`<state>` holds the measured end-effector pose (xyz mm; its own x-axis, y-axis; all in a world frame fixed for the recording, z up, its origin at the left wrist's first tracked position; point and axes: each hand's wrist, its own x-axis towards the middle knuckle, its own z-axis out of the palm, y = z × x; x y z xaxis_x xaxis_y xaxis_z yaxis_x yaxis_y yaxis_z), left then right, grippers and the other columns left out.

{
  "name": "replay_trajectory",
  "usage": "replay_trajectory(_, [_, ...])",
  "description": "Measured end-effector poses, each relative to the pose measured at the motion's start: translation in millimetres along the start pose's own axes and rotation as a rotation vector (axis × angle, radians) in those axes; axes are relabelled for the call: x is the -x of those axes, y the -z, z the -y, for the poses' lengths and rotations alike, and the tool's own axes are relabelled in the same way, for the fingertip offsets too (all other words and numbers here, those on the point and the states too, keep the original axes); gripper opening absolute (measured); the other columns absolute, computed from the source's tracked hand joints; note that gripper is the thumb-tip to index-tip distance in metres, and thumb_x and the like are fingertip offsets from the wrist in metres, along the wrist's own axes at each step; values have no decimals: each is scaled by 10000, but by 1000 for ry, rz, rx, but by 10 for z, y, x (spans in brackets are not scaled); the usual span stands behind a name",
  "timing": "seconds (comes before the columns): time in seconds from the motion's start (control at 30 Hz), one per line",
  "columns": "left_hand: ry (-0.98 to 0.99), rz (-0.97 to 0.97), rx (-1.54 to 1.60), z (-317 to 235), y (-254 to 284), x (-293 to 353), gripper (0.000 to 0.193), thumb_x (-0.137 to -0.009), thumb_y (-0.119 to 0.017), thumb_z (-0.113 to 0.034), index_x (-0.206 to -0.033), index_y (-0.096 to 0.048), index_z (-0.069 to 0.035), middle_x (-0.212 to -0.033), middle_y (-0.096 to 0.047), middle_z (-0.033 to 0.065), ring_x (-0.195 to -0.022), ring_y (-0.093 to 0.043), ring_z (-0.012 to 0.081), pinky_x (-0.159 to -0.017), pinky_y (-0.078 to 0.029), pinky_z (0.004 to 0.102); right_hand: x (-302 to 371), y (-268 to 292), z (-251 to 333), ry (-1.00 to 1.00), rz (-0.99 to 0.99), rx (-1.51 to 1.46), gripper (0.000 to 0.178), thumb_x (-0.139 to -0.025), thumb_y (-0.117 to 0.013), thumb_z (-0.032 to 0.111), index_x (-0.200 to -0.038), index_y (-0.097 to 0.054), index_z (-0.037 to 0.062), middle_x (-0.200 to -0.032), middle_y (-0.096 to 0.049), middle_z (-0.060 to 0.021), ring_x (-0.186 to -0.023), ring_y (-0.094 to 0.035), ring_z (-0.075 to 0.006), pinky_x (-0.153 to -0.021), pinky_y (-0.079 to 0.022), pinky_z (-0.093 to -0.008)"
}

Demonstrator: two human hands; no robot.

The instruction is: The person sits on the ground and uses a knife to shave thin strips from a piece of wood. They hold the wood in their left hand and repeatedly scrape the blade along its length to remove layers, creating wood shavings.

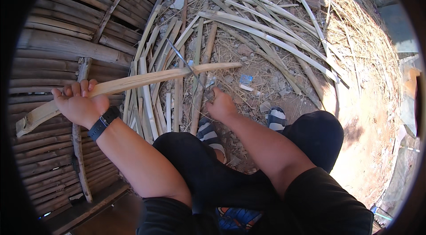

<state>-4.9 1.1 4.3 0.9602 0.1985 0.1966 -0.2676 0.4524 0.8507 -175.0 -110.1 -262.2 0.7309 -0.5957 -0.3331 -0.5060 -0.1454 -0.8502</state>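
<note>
We count two hands in play: one left hand point(81, 106), one right hand point(220, 105). One bamboo strip point(133, 83) held up, one knife point(188, 68) across it. One black wristwatch point(103, 123). Two striped sandals point(276, 118) below. On the ground, the loose bamboo slats point(262, 30) run past a dozen, too tangled for us to count exactly.

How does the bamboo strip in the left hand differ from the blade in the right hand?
The bamboo strip is wide, pale tan and slightly curved; the blade is thin, grey and straight. The left hand holds the strip near one end, roughly level; the right hand tilts the blade up and away. The two cross each other.
</note>
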Motion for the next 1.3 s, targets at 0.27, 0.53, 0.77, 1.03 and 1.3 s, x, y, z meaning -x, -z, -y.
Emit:
replay_trajectory(0.27, [-13, 74, 25, 6, 22, -19, 394, -1009, -390, -412, -719, -342, -150, -577, -233, -19, -493, -223, 129, -497, -275, 278, 326, -115, 502, 129, -27, 1, 469, -763, -663, 185, -1160, -547, -36, -786, -646, -270, -801, -653, -425, -754, -517, -482])
replay_trajectory(0.53, [6, 60, -6, -21, -53, 17, 383, -1007, -382, -406, -725, -345, -150, -568, -228, -23, -488, -225, 120, -496, -266, 272, -127, -71, -518, -104, -138, 41, 432, -767, -654, 173, -1131, -565, -41, -824, -670, -238, -812, -665, -400, -779, -524, -461])
replay_trajectory(0.77, [-33, 160, 28, -20, -138, 131, 377, -1013, -385, -400, -727, -345, -157, -567, -232, -27, -490, -233, 112, -498, -275, 265, 91, -187, -98, -40, -176, -11, 462, -765, -660, 184, -1141, -558, -64, -831, -664, -258, -793, -665, -400, -754, -532, -439])
replay_trajectory(1.03, [9, 158, 11, 8, 13, 32, 384, -1014, -376, -406, -721, -351, -159, -568, -243, -28, -488, -242, 116, -504, -281, 272, 28, -185, -115, 35, -94, 39, 527, -756, -669, 188, -1176, -517, -93, -859, -650, -299, -830, -661, -428, -755, -528, -459])
replay_trajectory(1.3, [-18, 203, 45, -11, -114, 63, 380, -1010, -382, -392, -715, -348, -155, -568, -243, -30, -476, -238, 114, -509, -285, 277, -46, -85, -352, -171, -169, 1, 405, -778, -639, 202, -1083, -567, -55, -982, -656, -289, -944, -643, -423, -858, -507, -452])
